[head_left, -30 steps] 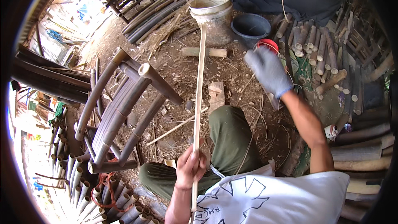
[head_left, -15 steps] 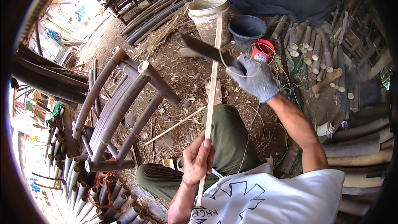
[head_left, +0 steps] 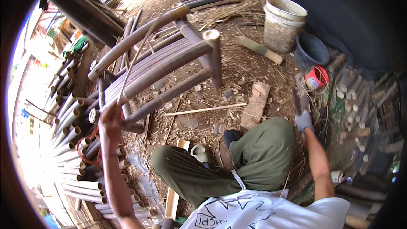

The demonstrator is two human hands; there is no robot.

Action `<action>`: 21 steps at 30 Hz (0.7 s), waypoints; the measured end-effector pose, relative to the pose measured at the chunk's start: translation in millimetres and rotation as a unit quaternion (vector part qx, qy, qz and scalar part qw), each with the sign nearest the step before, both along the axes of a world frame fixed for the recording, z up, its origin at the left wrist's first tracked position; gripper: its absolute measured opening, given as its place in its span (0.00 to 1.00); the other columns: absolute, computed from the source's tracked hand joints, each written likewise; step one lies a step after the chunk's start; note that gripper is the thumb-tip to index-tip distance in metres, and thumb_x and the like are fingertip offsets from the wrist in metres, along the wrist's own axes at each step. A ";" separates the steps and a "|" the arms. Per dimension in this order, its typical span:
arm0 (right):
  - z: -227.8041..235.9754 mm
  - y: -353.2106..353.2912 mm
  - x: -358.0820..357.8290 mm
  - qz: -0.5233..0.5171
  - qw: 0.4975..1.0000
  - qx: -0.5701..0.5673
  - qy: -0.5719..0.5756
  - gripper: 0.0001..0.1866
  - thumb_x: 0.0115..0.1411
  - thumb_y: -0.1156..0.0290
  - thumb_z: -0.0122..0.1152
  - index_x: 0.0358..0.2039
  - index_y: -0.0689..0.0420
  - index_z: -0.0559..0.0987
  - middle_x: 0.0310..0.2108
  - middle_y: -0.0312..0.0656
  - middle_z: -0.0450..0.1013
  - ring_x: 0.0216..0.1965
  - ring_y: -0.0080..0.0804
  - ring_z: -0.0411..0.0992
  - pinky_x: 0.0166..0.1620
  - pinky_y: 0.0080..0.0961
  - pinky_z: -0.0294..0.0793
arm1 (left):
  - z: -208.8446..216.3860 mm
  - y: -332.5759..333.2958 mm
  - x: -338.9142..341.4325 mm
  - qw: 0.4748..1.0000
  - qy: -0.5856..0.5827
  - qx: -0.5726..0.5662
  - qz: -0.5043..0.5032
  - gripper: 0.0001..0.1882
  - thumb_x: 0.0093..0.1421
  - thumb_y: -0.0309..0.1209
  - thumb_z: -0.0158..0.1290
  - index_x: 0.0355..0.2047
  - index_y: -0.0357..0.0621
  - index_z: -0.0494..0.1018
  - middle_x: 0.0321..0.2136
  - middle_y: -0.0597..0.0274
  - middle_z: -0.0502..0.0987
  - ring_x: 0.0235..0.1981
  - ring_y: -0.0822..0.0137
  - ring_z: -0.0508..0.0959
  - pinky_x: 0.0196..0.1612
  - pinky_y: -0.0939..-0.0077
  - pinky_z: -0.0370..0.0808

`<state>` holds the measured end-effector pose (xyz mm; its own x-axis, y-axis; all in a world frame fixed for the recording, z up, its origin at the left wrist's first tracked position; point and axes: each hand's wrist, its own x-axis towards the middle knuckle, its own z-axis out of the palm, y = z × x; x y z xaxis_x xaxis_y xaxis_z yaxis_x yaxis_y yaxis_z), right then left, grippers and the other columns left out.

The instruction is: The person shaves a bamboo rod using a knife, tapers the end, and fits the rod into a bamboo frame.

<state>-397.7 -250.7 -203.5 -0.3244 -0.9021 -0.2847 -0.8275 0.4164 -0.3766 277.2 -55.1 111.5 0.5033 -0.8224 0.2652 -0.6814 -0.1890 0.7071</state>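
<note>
At the left, my bare left hand (head_left: 111, 121) is closed on a long thin bamboo strip (head_left: 135, 61). The strip slants up across a bamboo bench-like frame (head_left: 157, 65), which is built of dark round poles and slats. My right hand (head_left: 303, 121), in a grey glove, is low beside my right knee and closed on a machete (head_left: 299, 97). Its dark blade points away from me, somewhat blurred against the ground; the handle is hidden in the glove.
A dirty white bucket (head_left: 285, 27), a dark basin (head_left: 311, 51) and a small red pail (head_left: 316, 77) stand at the far right. Cut bamboo lengths (head_left: 72, 131) are piled left. A wooden block (head_left: 255, 106) and a loose thin stick (head_left: 205, 109) lie before me among shavings.
My left hand has swung left with the bamboo strip, over to the bench-like frame. My right hand has lowered the machete away from the strip to the right. The view has turned left.
</note>
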 end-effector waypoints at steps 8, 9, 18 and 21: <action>42.3 -66.2 149.0 0.004 0.988 -0.009 0.153 0.31 0.58 0.61 0.62 0.58 0.62 0.67 0.58 0.60 0.66 0.60 0.53 0.67 0.59 0.45 0.69 | -21.9 -70.1 86.1 0.950 -0.276 0.113 0.092 0.16 0.66 0.45 0.54 0.40 0.48 0.83 0.29 0.57 0.74 0.30 0.52 0.76 0.36 0.59 0.71; 42.9 -101.2 134.0 0.080 0.970 -0.153 0.173 0.31 0.60 0.62 0.61 0.59 0.64 0.66 0.57 0.61 0.67 0.60 0.54 0.67 0.60 0.44 0.69 | -23.7 -91.5 79.4 0.954 -0.269 0.109 0.076 0.16 0.66 0.45 0.54 0.39 0.48 0.83 0.28 0.57 0.73 0.30 0.52 0.76 0.36 0.60 0.71; 210.3 -256.4 387.2 0.262 0.860 -0.295 -0.322 0.21 0.67 0.59 0.56 0.51 0.63 0.74 0.43 0.50 0.78 0.45 0.41 0.76 0.50 0.34 0.74 | 23.4 -140.5 95.0 0.957 -0.268 0.114 0.009 0.10 0.61 0.36 0.60 0.36 0.44 0.82 0.25 0.56 0.72 0.26 0.55 0.75 0.33 0.62 0.71; 215.8 -253.8 446.4 0.410 0.823 -0.314 -0.238 0.20 0.69 0.56 0.51 0.43 0.62 0.78 0.40 0.50 0.77 0.42 0.46 0.75 0.48 0.36 0.73 | 40.0 -153.7 112.2 0.947 -0.292 0.138 -0.002 0.10 0.61 0.39 0.59 0.34 0.47 0.83 0.25 0.58 0.73 0.28 0.54 0.76 0.35 0.61 0.72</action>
<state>48.7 -504.5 12.3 0.4797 -0.7796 0.4027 -0.4298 -0.6089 -0.6667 389.3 -208.8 151.5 0.3335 -0.9028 0.2714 -0.9420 -0.3075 0.1348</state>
